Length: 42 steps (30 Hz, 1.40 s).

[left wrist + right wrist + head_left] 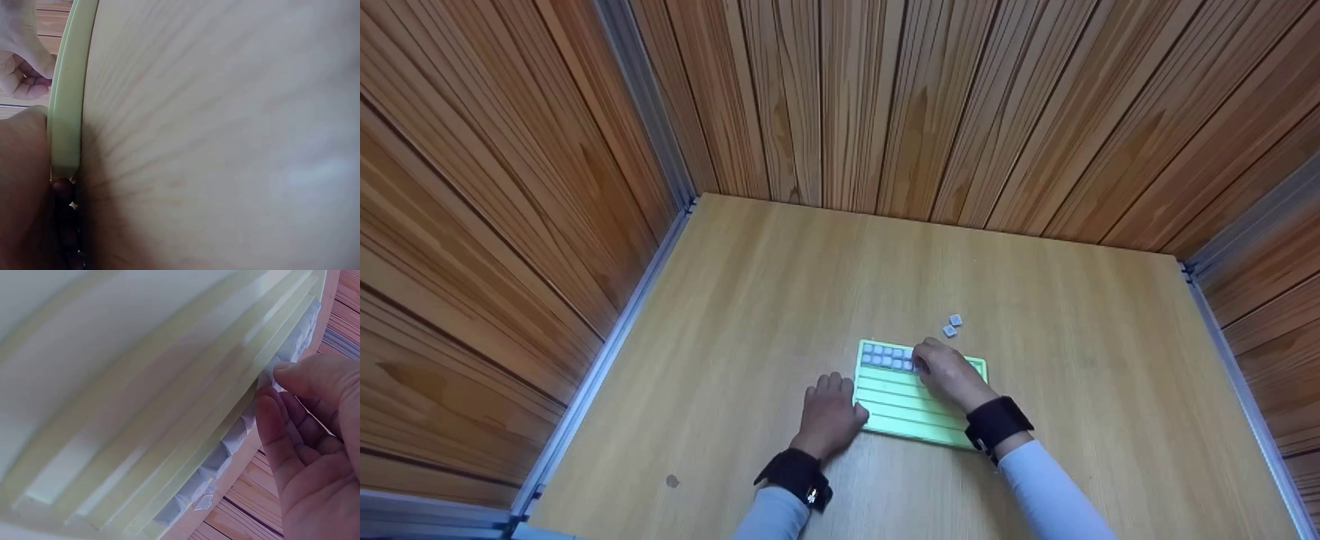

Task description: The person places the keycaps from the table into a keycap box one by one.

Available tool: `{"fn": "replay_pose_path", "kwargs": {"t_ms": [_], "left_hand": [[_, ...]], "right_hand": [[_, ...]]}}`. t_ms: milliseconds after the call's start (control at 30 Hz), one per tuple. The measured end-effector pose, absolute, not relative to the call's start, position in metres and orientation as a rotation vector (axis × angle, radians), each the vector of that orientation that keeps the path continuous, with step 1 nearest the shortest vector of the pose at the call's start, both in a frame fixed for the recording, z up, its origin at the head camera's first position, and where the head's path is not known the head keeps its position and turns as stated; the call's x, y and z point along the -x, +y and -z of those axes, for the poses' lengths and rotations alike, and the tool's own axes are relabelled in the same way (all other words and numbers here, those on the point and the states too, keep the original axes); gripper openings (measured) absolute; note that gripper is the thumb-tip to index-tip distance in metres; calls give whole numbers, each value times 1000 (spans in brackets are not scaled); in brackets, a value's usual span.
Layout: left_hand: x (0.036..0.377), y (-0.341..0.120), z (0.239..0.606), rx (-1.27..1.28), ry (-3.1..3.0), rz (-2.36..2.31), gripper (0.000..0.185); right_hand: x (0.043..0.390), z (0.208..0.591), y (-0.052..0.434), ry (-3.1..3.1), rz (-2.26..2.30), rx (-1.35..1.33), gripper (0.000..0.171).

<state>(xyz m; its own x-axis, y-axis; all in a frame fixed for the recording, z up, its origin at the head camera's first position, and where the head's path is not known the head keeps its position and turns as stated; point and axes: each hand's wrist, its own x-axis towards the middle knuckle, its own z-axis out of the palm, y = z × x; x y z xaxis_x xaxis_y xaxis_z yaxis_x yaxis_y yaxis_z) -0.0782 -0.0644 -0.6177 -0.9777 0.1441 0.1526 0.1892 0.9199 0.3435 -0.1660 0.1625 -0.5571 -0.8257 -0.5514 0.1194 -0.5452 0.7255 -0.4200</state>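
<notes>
A light green ridged tray (911,409) lies on the table, with two rows of small pale keycap-like blocks (887,357) along its far left part. My right hand (949,373) is over the tray's far edge; in the right wrist view its thumb and forefinger pinch one small pale block (268,376) beside the row. The held block is mostly covered by the fingertips. At the tray's left side rests my left hand (831,414), fingers extended and thumb touching the near left corner. The left wrist view shows the tray's rim (70,90) beside that hand.
Two loose pale blocks (952,325) lie on the wooden table (780,277) just beyond the tray. Wood-plank walls (855,112) enclose the back and sides. A small dark round spot (672,481) marks the table at the near left.
</notes>
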Motion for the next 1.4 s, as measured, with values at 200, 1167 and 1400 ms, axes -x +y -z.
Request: {"fn": "replay_pose_path", "kwargs": {"t_ms": [200,1167,1400], "left_hand": [[79,-64,617,262,-2951,561,18],[80,-64,621,256,-2915,536,19],[80,-64,622,268,-2894,532,19]], "right_hand": [[170,547,169,2923,672,859,13],[196,537,203,2953,566,655,31],[204,540,203,2945,530,659,30]]}}
